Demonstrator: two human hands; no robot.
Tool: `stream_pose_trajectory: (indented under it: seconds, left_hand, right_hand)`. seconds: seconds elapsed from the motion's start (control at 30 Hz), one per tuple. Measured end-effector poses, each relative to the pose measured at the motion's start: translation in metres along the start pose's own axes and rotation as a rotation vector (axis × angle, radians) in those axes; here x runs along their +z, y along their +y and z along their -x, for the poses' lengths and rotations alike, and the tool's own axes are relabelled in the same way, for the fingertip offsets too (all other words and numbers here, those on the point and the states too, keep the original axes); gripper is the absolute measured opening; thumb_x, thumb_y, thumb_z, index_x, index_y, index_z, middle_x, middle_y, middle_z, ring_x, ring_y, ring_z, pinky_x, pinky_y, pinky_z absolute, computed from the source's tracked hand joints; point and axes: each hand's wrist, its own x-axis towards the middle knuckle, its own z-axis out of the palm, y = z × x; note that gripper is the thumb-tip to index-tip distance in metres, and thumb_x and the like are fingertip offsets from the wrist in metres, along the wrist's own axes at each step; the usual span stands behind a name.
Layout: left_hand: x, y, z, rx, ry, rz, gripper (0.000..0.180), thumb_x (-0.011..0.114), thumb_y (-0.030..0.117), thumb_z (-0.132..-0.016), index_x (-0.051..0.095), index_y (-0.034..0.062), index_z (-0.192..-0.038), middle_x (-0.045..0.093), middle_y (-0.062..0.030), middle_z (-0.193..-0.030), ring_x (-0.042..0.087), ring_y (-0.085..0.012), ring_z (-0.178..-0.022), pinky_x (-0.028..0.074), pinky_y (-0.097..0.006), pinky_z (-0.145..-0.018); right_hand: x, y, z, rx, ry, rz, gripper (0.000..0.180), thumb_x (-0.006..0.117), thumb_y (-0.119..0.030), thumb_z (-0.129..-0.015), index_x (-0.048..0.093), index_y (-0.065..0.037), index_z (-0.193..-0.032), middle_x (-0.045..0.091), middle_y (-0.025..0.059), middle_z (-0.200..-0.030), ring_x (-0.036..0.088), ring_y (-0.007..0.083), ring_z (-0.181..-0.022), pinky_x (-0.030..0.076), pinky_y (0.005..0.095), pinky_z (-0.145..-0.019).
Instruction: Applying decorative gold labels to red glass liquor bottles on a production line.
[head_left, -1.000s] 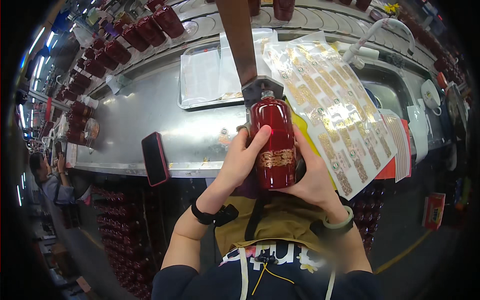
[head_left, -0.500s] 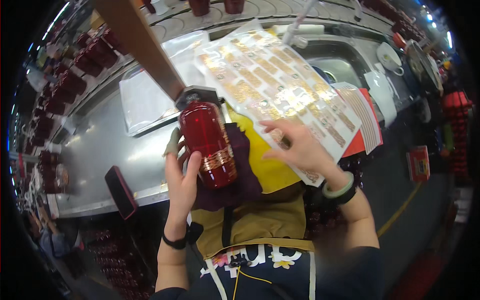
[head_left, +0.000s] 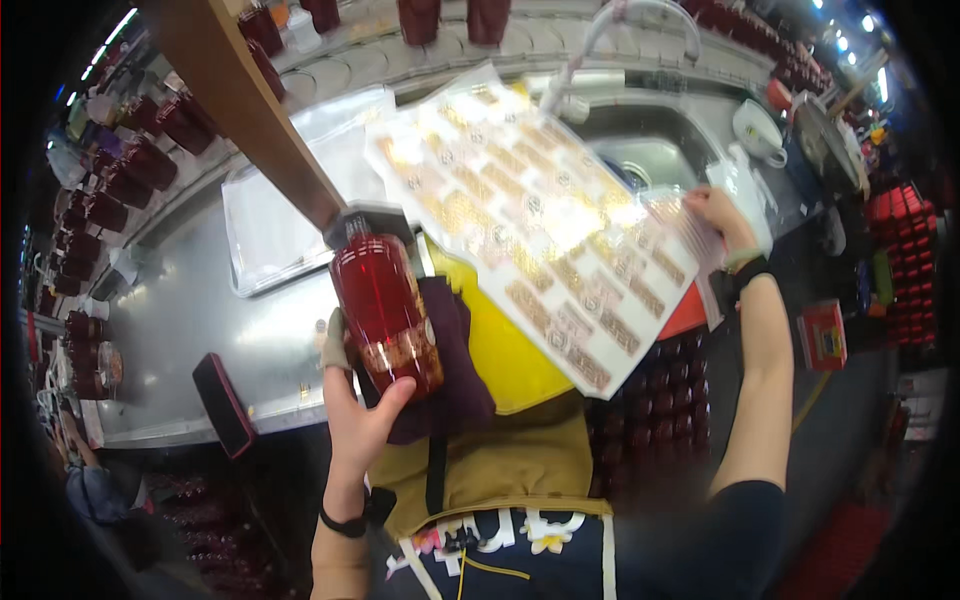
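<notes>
Stainless-steel worktop [head_left: 170, 385], with rows of dark red bottles [head_left: 128, 180] along the far left. Near the front edge, left side: phone [head_left: 222, 405] in a red-edged case, dark screen up. Further right: shallow tray [head_left: 255, 288] bearing white sheets, partly behind a slanting wooden post [head_left: 250, 110]. At the lower end of the post: dark angular block [head_left: 365, 218], at the upper end of the red bottle [head_left: 375, 290].

Position of red bottle: within the left grip [head_left: 358, 430], slightly tilted, gold band toward its lower end. State of left grip: clamped on the red bottle low down, thumb across the front, other fingers along the left side, partly hidden.

Right of the bottle: dark purple cloth [head_left: 457, 360], then yellow sheet [head_left: 515, 360], overlapped by a glossy sheet of gold labels [head_left: 540, 220]. Beyond the label rows, upper right: steel sink [head_left: 650, 130].

Far right: right grip [head_left: 722, 212], well apart from the red bottle, at the upper end of a striped sheet [head_left: 690, 240]. State of right grip: fingers curled, tips close together at the sheet edge; clamping on it not discernible. Beneath the striped sheet: red sheet [head_left: 685, 316], partly covered.
</notes>
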Motion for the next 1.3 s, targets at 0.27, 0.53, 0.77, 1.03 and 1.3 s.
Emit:
stream_pose_trajectory:
  seconds: [0.27,0.53,0.77,1.03,1.3]
  left_hand:
    - [-0.001,-0.005,0.003,0.019,0.026,-0.063,0.101,0.085,0.017,-0.081,0.028,-0.003,-0.161,0.048,-0.0196,-0.152,0.051,-0.0307,-0.138,0.039,-0.041,-0.116]
    - [-0.004,-0.014,0.021,0.184,-0.023,-0.04,0.126,0.1,0.026,-0.062,0.027,-0.0042,-0.16,0.041,-0.0203,-0.158,0.042,-0.031,-0.147,0.033,-0.042,-0.122]
    - [0.004,-0.019,0.027,0.171,0.018,-0.189,0.114,0.088,0.0,-0.067,0.026,0.0001,-0.162,0.035,-0.0172,-0.164,0.037,-0.0298,-0.15,0.032,-0.042,-0.124]
    - [0.013,-0.002,0.025,0.129,-0.017,-0.108,0.102,0.088,0.008,-0.074,0.033,-0.0018,-0.159,0.055,-0.0203,-0.145,0.057,-0.0351,-0.13,0.046,-0.043,-0.112]
    - [-0.001,0.01,0.036,0.516,0.113,-0.334,0.073,0.072,0.013,-0.082,0.046,-0.0048,-0.148,0.022,-0.0261,-0.167,0.023,-0.0391,-0.155,0.022,-0.045,-0.125]
  right_hand:
    - [0.017,-0.002,0.002,0.176,0.323,-0.154,0.027,0.076,-0.028,-0.087,0.079,-0.004,-0.098,0.076,0.0108,-0.08,0.072,0.0206,-0.074,0.055,0.0354,-0.072]
    - [-0.019,-0.056,0.047,0.138,0.455,-0.282,0.028,0.069,-0.027,-0.094,0.076,0.0,-0.098,0.075,0.0119,-0.081,0.072,0.022,-0.075,0.054,0.036,-0.072]
    - [-0.024,-0.171,0.149,-0.166,0.373,-0.335,0.022,0.071,-0.022,-0.096,0.073,0.0,-0.099,0.074,0.0116,-0.085,0.069,0.0174,-0.077,0.052,0.0323,-0.071]
    - [0.012,-0.247,0.225,-0.47,0.235,-0.462,0.016,0.073,-0.012,-0.092,0.07,0.003,-0.097,0.07,0.0158,-0.084,0.067,0.0263,-0.077,0.051,0.0367,-0.071]
    - [0.047,-0.235,0.222,-0.368,0.092,-0.423,0.023,0.068,-0.018,-0.102,0.071,0.004,-0.109,0.071,0.0095,-0.096,0.061,0.0169,-0.085,0.052,0.0307,-0.078]
